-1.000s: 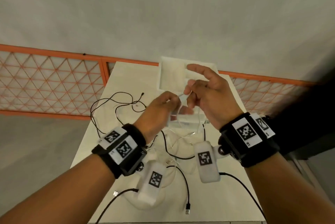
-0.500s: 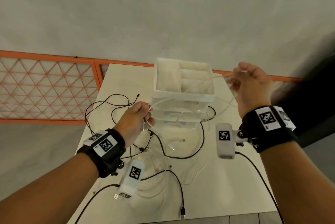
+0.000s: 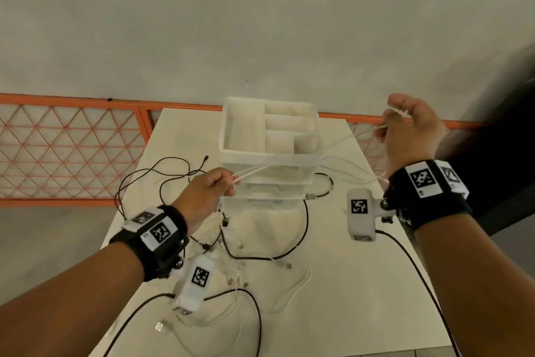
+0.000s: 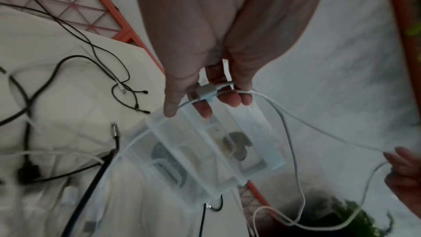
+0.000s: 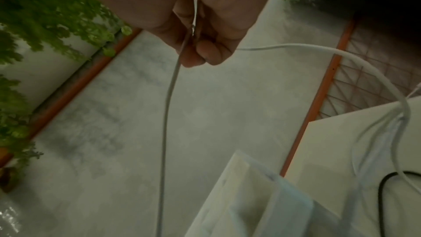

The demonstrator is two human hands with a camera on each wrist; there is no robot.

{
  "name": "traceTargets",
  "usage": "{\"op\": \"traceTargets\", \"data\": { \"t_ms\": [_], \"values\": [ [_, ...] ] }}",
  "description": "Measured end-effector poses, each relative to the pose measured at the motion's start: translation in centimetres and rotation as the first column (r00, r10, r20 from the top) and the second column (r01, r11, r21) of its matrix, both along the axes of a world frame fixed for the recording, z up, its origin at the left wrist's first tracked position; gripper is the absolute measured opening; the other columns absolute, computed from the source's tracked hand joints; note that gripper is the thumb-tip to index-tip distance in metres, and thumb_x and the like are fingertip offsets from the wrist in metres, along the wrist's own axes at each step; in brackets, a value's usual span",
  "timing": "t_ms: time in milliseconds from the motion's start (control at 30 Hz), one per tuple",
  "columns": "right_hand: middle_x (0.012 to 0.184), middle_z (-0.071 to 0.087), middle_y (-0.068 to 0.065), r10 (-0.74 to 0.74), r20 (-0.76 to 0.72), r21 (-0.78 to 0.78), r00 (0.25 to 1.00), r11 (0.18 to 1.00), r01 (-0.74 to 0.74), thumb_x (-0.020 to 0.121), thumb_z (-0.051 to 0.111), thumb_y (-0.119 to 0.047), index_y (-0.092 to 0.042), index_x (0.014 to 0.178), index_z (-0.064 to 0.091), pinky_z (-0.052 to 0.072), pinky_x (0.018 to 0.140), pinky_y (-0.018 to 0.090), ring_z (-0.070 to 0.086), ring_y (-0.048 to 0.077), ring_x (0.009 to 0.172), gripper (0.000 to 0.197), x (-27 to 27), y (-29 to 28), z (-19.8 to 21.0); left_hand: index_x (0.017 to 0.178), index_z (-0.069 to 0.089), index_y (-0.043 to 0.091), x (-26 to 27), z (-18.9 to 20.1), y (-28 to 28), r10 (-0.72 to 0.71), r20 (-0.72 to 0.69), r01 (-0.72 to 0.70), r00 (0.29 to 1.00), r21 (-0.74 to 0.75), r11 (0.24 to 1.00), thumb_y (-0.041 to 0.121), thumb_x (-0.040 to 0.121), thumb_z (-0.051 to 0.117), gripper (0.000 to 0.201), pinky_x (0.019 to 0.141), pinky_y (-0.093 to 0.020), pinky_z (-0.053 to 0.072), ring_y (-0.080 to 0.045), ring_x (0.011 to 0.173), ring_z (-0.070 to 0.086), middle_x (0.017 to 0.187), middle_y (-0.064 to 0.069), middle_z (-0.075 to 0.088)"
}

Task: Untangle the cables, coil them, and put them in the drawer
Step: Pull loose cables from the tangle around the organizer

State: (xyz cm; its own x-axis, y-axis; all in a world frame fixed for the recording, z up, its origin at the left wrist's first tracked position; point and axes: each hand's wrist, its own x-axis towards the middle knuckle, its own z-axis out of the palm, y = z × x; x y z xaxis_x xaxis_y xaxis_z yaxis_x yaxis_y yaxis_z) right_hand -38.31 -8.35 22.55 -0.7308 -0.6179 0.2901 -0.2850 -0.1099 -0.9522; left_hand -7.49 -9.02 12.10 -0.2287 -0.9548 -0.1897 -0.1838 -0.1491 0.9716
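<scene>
A white cable (image 3: 341, 141) stretches between both hands, in front of the translucent drawer unit (image 3: 269, 154). My left hand (image 3: 208, 191) grips its plug end (image 4: 206, 93) and a loop of it at the unit's left front. My right hand (image 3: 405, 128) pinches the cable (image 5: 168, 105) up beyond the table's right edge. A slack loop (image 4: 293, 177) hangs between them. Black cables (image 3: 156, 174) and more white cables (image 3: 292, 287) lie tangled on the white table (image 3: 362, 313).
The drawer unit's top tray (image 3: 243, 128) has open compartments; its drawers below look shut. An orange lattice fence (image 3: 63, 151) runs behind the table. Green plants (image 5: 45, 15) grow to the right. Black leads (image 3: 411, 267) run from the wrist cameras.
The hands were close together over the drawer unit. They have drawn apart, the left down and left, the right out to the right, stretching the white cable between them.
</scene>
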Motion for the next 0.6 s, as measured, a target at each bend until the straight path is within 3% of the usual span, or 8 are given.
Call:
{"op": "traceTargets", "data": {
  "t_ms": [100,167,233,333,400,500,533,600],
  "values": [
    [0.087,0.067,-0.005,0.044,-0.083,0.077,0.996,0.996,-0.038,0.092,0.052,-0.003,-0.025,0.108,0.068,0.056,0.059,0.031,0.058,0.002,0.045,0.031,-1.3,-0.6,-1.2,0.089,0.066,0.017,-1.0,0.2,0.1,0.017,-0.031,-0.016,0.999,0.037,0.999,0.019,0.104,0.045,0.026,0.091,-0.047,0.05,-0.024,0.095,0.064,0.078,-0.003,0.058],
    [0.084,0.066,-0.01,0.074,-0.098,0.096,0.992,0.993,-0.065,0.093,0.052,-0.002,-0.025,0.109,0.067,0.055,0.061,0.036,0.06,0.003,0.047,0.032,-1.9,-0.8,-2.4,0.092,0.066,0.014,-1.7,1.7,-0.2,0.024,-0.114,-0.021,0.993,0.029,0.999,0.017,0.104,0.045,0.024,0.09,-0.049,0.054,-0.026,0.094,0.067,0.077,-0.004,0.058],
    [0.081,0.067,-0.01,0.088,-0.117,0.128,0.989,0.989,-0.073,0.095,0.053,-0.004,-0.025,0.116,0.066,0.054,0.058,0.03,0.062,0.003,0.05,0.032,-2.6,-0.8,-3.6,0.096,0.066,0.012,-2.1,3.4,-0.5,0.023,-0.156,-0.027,0.987,-0.027,0.999,0.016,0.104,0.044,0.023,0.08,-0.043,0.055,-0.027,0.089,0.07,0.075,-0.003,0.058],
    [0.105,0.07,-0.001,0.14,-0.117,0.185,0.983,0.976,-0.116,0.095,0.055,-0.005,-0.017,0.118,0.064,0.048,0.049,0.014,0.06,0.001,0.047,0.027,-3.9,-1.2,-5.9,0.103,0.065,0.009,-2.5,5.5,-1.0,0.06,-0.19,-0.078,0.98,-0.09,0.993,0.016,0.105,0.043,0.023,0.059,-0.028,0.045,-0.015,0.068,0.066,0.071,0.0,0.055],
    [0.103,0.069,0.006,0.152,-0.036,0.293,0.988,0.947,-0.135,0.094,0.055,-0.004,-0.011,0.116,0.064,0.046,0.045,0.017,0.058,0.006,0.046,0.025,-5.0,-1.9,-7.9,0.102,0.064,0.01,-2.5,6.6,-1.5,0.11,-0.292,-0.137,0.95,-0.076,0.988,0.013,0.104,0.043,0.021,0.052,-0.024,0.035,-0.011,0.056,0.052,0.069,0.001,0.051],
    [0.088,0.065,0.012,0.051,0.329,0.404,0.943,0.895,-0.19,0.094,0.056,0.0,-0.01,0.109,0.063,0.045,0.051,0.026,0.055,0.014,0.054,0.02,-6.3,-2.9,-10.4,0.094,0.066,0.014,-2.4,7.6,-1.9,0.156,-0.391,-0.176,0.907,-0.016,0.984,0.009,0.102,0.044,0.024,0.046,-0.021,0.028,-0.008,0.046,0.037,0.066,0.004,0.05],
    [0.093,0.066,0.012,0.037,0.416,0.385,0.909,0.898,-0.213,0.094,0.057,0.0,-0.013,0.105,0.063,0.045,0.053,0.027,0.057,0.014,0.058,0.017,-6.6,-3.2,-10.8,0.095,0.067,0.013,-2.6,7.6,-1.9,0.152,-0.38,-0.165,0.912,0.0,0.986,0.009,0.102,0.044,0.024,0.044,-0.019,0.028,-0.007,0.044,0.034,0.065,0.003,0.05],
    [0.107,0.07,0.008,0.079,0.436,0.327,0.897,0.914,-0.239,0.095,0.056,0.001,-0.015,0.104,0.062,0.045,0.053,0.024,0.065,0.014,0.066,0.02,-6.8,-4.1,-10.8,0.098,0.067,0.011,-2.8,6.9,-1.6,0.132,-0.271,-0.124,0.953,0.05,0.991,0.01,0.102,0.045,0.022,0.042,-0.019,0.03,-0.007,0.042,0.032,0.065,0.003,0.05]
  ]
}}
